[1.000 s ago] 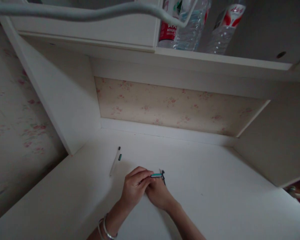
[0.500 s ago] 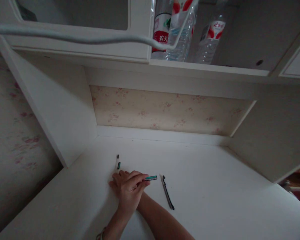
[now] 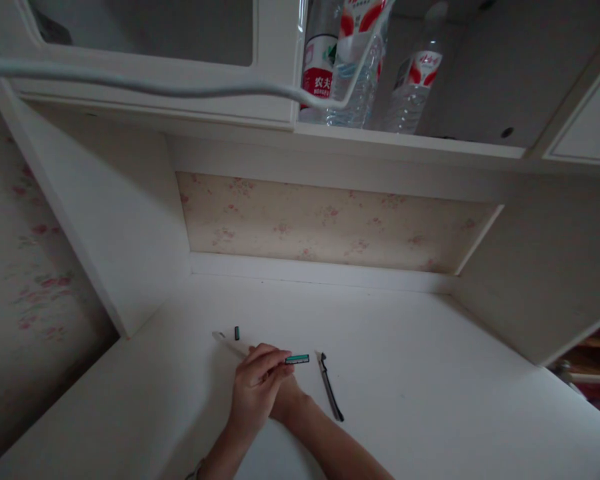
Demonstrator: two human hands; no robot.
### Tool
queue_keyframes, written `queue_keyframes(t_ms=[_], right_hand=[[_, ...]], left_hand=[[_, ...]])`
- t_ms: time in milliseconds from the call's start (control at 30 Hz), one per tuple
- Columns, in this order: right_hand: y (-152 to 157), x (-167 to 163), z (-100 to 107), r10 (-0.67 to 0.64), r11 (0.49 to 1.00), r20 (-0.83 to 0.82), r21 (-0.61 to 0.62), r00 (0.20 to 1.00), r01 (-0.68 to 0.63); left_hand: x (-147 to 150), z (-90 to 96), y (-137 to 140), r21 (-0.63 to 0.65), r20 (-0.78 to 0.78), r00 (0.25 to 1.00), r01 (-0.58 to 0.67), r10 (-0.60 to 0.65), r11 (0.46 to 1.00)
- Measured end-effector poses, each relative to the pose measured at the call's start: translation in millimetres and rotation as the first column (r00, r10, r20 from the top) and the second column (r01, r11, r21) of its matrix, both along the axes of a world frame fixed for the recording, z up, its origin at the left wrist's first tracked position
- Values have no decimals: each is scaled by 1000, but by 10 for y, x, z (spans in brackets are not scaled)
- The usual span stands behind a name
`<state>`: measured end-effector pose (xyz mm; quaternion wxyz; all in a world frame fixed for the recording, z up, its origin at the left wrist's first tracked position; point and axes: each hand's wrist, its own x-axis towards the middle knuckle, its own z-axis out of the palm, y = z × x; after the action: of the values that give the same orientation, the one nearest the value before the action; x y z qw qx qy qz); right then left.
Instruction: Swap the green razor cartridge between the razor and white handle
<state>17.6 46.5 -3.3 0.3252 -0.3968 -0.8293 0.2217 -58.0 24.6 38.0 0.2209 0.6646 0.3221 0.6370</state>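
My left hand [image 3: 260, 380] pinches a green-and-black razor cartridge [image 3: 297, 359] between thumb and fingers. Under it crosses my right hand [image 3: 284, 399], its fingers mostly hidden. A slim white stick [image 3: 233, 343] with a small dark mark near its end sticks out from the right hand toward the upper left; its kind cannot be made out. Just beyond the stick, a second green-and-black razor cartridge [image 3: 237, 333] lies on the white desk [image 3: 405, 360]. To the right of both hands rests a black-and-grey razor handle [image 3: 331, 388].
Overhead, a white cabinet [image 3: 275, 107] holds several plastic bottles [image 3: 357, 63] on its open shelf. A pale curved bar [image 3: 180, 88] runs across in front of it. Side panels [image 3: 115, 200] border the desk, with floral wallpaper [image 3: 320, 220] at the back.
My right hand has drawn back toward me, under the left, and the white stick has swung from near upright to slanting left. My left hand keeps the cartridge, shifted slightly left.
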Motion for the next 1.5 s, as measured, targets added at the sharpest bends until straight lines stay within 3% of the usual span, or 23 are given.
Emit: queue_keyframes(t_ms=[167,233,300,467,600,700,800,1000,1267,1500], right_hand=[[-207,518,-7,-148,985,97,-72,984,155],[-286,771,-12,-252,947,18,-200,968,251],[-352,992,-17,-307,903,-97,-342,947,258],[-477,1346,-17,-444,860,-299,-406,845,308],[-544,1452,-67,-528,812,-453,-518,719,270],[-598,1434,-137,-523,792,-477,-578,706,197],[-662,1338,-163,-424,826,-456,-549,783,128],[-708,1175,-94,-339,895,-372,-411,864,174],[-691,1179,-80,-468,849,-359,-436,807,298],[-689,1179,-74,-419,870,-335,-414,844,267]], left_hand=[[-22,-78,7,-35,-51,999,7,-9,999],[-14,-96,6,-44,-60,998,-2,0,999],[3,-97,3,-41,-61,998,-18,16,999],[44,-79,-10,-42,-55,995,-87,85,995],[51,-110,-3,-52,-61,991,-126,123,991],[54,-129,6,-59,-65,985,-163,159,985],[64,-129,7,-62,-68,982,-179,174,982],[75,-144,-17,-71,-74,985,-162,156,984],[77,-201,-3,-85,-108,981,-169,159,982],[94,-186,-18,14,-174,966,-194,194,981]])
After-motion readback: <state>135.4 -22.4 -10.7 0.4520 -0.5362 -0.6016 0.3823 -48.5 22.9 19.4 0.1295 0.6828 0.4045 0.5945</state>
